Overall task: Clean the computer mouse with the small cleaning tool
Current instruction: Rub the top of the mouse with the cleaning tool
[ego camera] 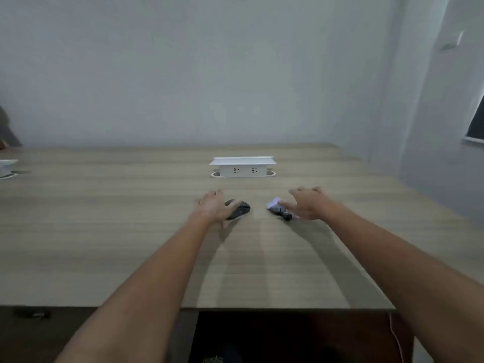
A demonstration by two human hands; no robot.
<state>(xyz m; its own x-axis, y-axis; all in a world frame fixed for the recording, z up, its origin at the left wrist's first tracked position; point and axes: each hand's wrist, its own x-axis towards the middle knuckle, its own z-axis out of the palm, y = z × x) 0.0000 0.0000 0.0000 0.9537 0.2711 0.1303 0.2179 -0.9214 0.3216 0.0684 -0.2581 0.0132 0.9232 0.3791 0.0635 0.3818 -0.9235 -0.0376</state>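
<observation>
A black computer mouse lies on the wooden table, a little in front of the white socket box. My left hand rests against the mouse's left side, fingers spread, covering part of it. To the right lies the small cleaning tool, dark with a pale tip at its far end and a round black end nearer me. My right hand hovers just right of the tool with fingers apart, its thumb reaching over the tool's top. Whether either hand grips anything is unclear through the blur.
A white pop-up socket box stands on the table behind the mouse and tool. Another white object sits at the table's far left edge. The grey wall lies behind; the near table edge runs below my forearms.
</observation>
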